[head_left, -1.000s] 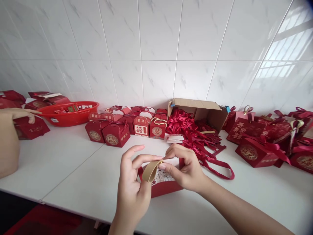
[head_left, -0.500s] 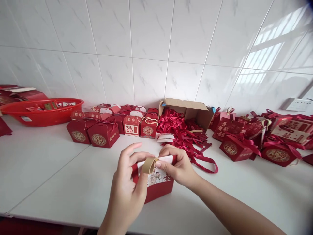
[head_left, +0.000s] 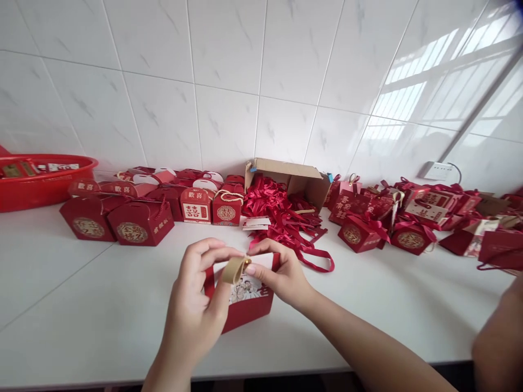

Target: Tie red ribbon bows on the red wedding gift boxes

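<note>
A red gift box [head_left: 249,313] with a white top panel showing drawn figures stands on the table right in front of me. A tan strap [head_left: 232,270] forms a loop at its top, with a small gold-coloured fastener beside it. My left hand [head_left: 196,291] is closed round the strap, its thumb against the loop and its fingers behind the top edge. From the other side, my right hand [head_left: 281,275] grips the box's upper edge, the thumb pressing by the fastener. Some fingertips of both hands are hidden behind the box top.
Behind lie a cardboard box [head_left: 302,169] and a heap of red ribbons [head_left: 267,198]. Finished-looking red boxes [head_left: 139,223] stand left, tied ones [head_left: 412,237] right. A red basin [head_left: 49,188] is far left. Another person's arm [head_left: 502,337] shows at the right edge.
The view has swung to the right, so the scenery sits further left. Both hands keep nearly the same hold on the box. A person's arm has appeared at the right edge.
</note>
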Tool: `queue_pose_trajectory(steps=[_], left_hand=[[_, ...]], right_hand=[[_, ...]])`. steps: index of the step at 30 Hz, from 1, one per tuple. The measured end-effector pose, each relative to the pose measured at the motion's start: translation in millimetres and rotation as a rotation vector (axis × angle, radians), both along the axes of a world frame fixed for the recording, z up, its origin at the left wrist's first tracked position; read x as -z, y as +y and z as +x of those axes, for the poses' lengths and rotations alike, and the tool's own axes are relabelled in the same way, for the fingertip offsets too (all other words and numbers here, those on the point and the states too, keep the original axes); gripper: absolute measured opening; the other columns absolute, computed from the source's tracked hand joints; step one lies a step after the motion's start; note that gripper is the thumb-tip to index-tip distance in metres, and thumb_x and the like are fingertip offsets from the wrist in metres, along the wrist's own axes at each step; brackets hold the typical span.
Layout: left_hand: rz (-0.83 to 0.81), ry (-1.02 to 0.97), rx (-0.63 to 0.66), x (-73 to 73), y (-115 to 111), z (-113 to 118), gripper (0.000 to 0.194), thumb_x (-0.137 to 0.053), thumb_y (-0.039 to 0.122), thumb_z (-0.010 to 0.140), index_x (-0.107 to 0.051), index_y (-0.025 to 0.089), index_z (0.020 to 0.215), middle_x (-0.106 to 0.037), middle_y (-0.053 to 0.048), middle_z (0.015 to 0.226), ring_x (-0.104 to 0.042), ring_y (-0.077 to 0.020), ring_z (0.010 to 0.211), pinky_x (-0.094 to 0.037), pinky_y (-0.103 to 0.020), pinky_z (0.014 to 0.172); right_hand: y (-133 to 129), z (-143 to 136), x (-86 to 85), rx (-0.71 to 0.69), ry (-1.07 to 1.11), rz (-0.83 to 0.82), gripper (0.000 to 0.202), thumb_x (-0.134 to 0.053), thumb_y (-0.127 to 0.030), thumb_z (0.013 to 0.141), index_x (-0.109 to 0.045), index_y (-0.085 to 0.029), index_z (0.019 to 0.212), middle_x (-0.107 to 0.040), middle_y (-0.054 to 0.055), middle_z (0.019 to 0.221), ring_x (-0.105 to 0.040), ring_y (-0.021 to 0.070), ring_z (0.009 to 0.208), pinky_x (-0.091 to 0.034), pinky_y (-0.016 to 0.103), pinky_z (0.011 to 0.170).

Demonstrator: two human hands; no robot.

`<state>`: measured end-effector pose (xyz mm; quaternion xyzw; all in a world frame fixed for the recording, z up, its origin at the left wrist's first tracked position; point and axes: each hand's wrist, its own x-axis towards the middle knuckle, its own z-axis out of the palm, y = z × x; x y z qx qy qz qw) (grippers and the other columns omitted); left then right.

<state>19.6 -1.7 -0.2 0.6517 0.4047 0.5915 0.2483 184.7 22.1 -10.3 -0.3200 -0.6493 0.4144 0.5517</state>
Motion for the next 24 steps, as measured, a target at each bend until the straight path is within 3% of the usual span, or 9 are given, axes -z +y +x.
queue_pose_trajectory(steps=[4, 6, 9, 11, 13, 15, 17, 21, 24], left_hand=[[0.075, -0.114, -0.013, 3.4, 10.5, 7.4, 0.043, -0.063, 0.03, 0.08, -0.044, 0.024, 0.118, -0.064, -0.005, 0.098, -0.063, -0.0228, 0.095, -0.052, -0.036, 0.083], [0.071, -0.147, -0.022, 3.4, 12.0, 11.3, 0.043, -0.064, 0.029, 0.08, -0.045, 0.024, 0.118, -0.062, -0.004, 0.1, -0.062, -0.0221, 0.096, -0.05, -0.037, 0.088], [0.012, -0.199, 0.009, 2.3, 10.4, 17.1, 0.043, -0.064, 0.029, 0.079, -0.045, 0.026, 0.118, -0.06, -0.004, 0.102, -0.06, -0.0218, 0.099, -0.05, -0.035, 0.088], [-0.043, -0.235, 0.035, 1.2, 8.4, 20.5, 0.045, -0.065, 0.031, 0.078, -0.045, 0.027, 0.118, -0.06, -0.004, 0.104, -0.06, -0.0222, 0.1, -0.052, -0.032, 0.082], [-0.112, -0.255, 0.062, 0.1, 6.0, 23.5, 0.046, -0.067, 0.034, 0.077, -0.046, 0.027, 0.117, -0.061, -0.004, 0.103, -0.063, -0.0215, 0.095, -0.053, -0.03, 0.075], [-0.173, -0.265, 0.11, -0.3, 3.2, 27.0, 0.046, -0.068, 0.035, 0.076, -0.046, 0.027, 0.116, -0.063, -0.003, 0.099, -0.064, -0.0194, 0.086, -0.053, -0.027, 0.07], [-0.213, -0.264, 0.193, 0.3, 0.8, 31.6, 0.046, -0.068, 0.035, 0.077, -0.046, 0.026, 0.116, -0.064, -0.002, 0.094, -0.064, -0.0171, 0.079, -0.052, -0.025, 0.066], [-0.246, -0.221, 0.268, 6.0, 2.1, 40.9, 0.034, -0.063, 0.038, 0.08, -0.052, 0.023, 0.109, -0.067, -0.005, 0.095, -0.065, -0.0184, 0.082, -0.052, -0.027, 0.069], [-0.246, -0.066, 0.235, 12.1, 9.2, 41.1, 0.032, -0.061, 0.043, 0.082, -0.056, 0.023, 0.105, -0.068, -0.007, 0.098, -0.064, -0.0235, 0.096, -0.051, -0.033, 0.08]], right_hand=[[2.7, 29.4, 16.1, -0.13, -0.284, -0.033, 0.078, -0.085, -0.036, 0.059, -0.047, -0.025, 0.126, -0.061, 0.005, 0.113, -0.059, 0.0213, 0.1, -0.049, 0.034, 0.086], [3.4, 47.7, 25.2, -0.127, -0.527, 0.033, 0.072, -0.084, -0.038, 0.058, -0.053, -0.024, 0.122, -0.061, 0.007, 0.117, -0.054, 0.0247, 0.109, -0.045, 0.039, 0.092], [3.8, 71.5, 38.4, -0.071, -0.69, 0.012, 0.049, -0.076, -0.041, 0.069, -0.06, -0.021, 0.111, -0.062, 0.007, 0.108, -0.058, 0.02, 0.091, -0.049, 0.031, 0.073], [4.5, 82.1, 45.5, -0.049, -0.626, -0.049, 0.044, -0.071, -0.04, 0.075, -0.058, -0.021, 0.113, -0.059, 0.007, 0.112, -0.058, 0.014, 0.08, -0.046, 0.024, 0.06], [5.7, 87.7, 50.4, -0.044, -0.518, -0.102, 0.059, -0.073, -0.039, 0.073, -0.049, -0.024, 0.125, -0.052, 0.009, 0.126, -0.057, 0.0103, 0.076, -0.046, 0.022, 0.056], [6.9, 88.2, 52.9, -0.066, -0.425, -0.137, 0.085, -0.08, -0.035, 0.066, -0.035, -0.028, 0.137, -0.045, 0.011, 0.137, -0.058, 0.0098, 0.077, -0.049, 0.023, 0.06], [6.7, 84.9, 53.5, -0.138, -0.343, -0.161, 0.097, -0.083, -0.031, 0.061, -0.029, -0.029, 0.141, -0.05, 0.01, 0.134, -0.062, 0.0135, 0.085, -0.053, 0.028, 0.07], [-4.3, 78.8, 52.5, -0.297, -0.225, -0.278, 0.071, -0.083, -0.028, 0.062, -0.051, -0.021, 0.125, -0.065, 0.008, 0.117, -0.062, 0.0242, 0.108, -0.052, 0.041, 0.09], [-26.4, 86.8, 53.7, -0.179, -0.186, -0.349, 0.064, -0.083, -0.028, 0.062, -0.055, -0.021, 0.119, -0.066, 0.009, 0.119, -0.062, 0.027, 0.109, -0.052, 0.045, 0.092]])
